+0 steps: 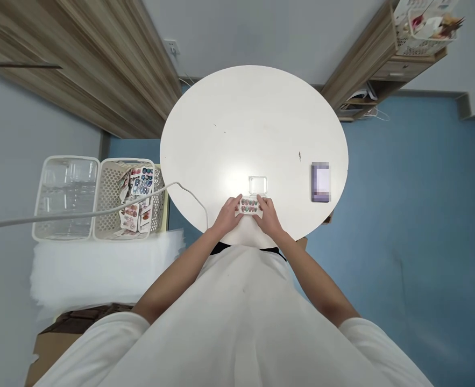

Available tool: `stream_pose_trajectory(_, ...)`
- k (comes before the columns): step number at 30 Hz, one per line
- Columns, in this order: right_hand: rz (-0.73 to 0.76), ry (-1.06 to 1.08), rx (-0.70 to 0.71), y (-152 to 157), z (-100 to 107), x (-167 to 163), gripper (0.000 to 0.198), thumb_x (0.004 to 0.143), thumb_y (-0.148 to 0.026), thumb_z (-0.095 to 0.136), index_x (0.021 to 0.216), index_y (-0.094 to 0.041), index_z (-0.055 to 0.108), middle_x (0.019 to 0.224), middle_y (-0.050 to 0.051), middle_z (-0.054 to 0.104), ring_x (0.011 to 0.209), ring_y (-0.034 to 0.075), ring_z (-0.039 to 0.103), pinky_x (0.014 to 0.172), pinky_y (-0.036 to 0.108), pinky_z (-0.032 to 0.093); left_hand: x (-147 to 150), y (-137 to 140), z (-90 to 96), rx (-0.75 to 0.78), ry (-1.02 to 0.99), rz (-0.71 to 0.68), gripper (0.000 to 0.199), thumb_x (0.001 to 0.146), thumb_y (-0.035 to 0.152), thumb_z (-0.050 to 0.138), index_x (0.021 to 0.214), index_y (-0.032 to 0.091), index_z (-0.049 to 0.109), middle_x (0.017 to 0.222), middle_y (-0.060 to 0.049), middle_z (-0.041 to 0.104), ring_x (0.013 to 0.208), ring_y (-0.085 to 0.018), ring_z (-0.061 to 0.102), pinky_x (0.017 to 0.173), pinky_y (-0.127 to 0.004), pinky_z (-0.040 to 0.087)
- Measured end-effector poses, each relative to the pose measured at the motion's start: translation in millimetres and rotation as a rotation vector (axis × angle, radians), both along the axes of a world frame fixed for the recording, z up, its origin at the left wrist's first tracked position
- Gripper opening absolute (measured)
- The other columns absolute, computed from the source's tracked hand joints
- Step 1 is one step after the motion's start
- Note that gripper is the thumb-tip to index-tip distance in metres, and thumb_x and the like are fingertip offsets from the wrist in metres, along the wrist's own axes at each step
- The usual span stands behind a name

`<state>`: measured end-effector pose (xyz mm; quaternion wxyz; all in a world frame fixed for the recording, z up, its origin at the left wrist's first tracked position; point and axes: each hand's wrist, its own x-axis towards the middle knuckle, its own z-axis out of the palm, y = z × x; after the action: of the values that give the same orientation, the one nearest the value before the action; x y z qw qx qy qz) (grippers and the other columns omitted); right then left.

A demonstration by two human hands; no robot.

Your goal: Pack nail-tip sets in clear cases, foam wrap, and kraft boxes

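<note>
Between my two hands is a small white card of press-on nails [249, 206], with two rows of pink and teal pieces facing up. My left hand [229, 214] grips its left edge, thumb and fingers closed on it. At the opposite edge my right hand [268, 216] holds the card the same way. Just beyond the card, a clear plastic box [258, 185] lies on the white round table [253, 118]. Whether the card touches the box's near edge, I cannot tell.
A phone-like device [320, 182] with a blurred screen lies at the table's right. To the left, a white basket [107, 185] holds many nail cards, beside another basket [42, 199] of clear boxes. A grey cable [140, 200] crosses over them to the table edge.
</note>
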<state>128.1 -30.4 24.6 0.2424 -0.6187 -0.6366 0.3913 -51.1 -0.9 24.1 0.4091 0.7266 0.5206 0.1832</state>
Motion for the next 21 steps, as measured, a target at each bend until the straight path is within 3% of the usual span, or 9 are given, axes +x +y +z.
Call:
stream_pose_trajectory(4,0.08,-0.026,0.013,-6.8,-9.0,41.4,0.068,0.071,-0.025,0.06,0.134,-0.026,0.032,0.108,0.009,0.043,0.104,0.025,0.044,0.089,0.045,0.043,24.3,-7.5,-1.1,-0.054,0.046,-0.053,0.063,0.071,0.021,0.061,0.129,0.024,0.037,0.1,-0.006,0.048,0.084,-0.017,0.052,0.076,-0.034,0.048)
stream_pose_trajectory(8,0.157,-0.064,0.02,-0.4,-21.0,62.0,0.066,0.068,-0.031,0.065,0.129,-0.025,0.04,0.11,0.01,0.044,0.105,0.029,0.043,0.089,0.049,0.041,37.4,-8.4,-4.3,-0.057,0.149,-0.043,0.063,0.068,0.024,0.065,0.126,0.023,0.041,0.104,-0.007,0.047,0.093,-0.021,0.051,0.08,-0.036,0.047)
stream_pose_trajectory(21,0.164,-0.129,-0.002,17.7,-36.0,53.6,0.066,0.069,-0.026,0.065,0.13,-0.023,0.039,0.111,0.011,0.048,0.1,0.03,0.045,0.086,0.048,0.04,49.6,0.7,-16.9,-0.058,0.29,0.013,0.066,0.07,0.012,0.059,0.131,0.021,0.035,0.109,-0.008,0.044,0.098,-0.022,0.049,0.08,-0.034,0.046)
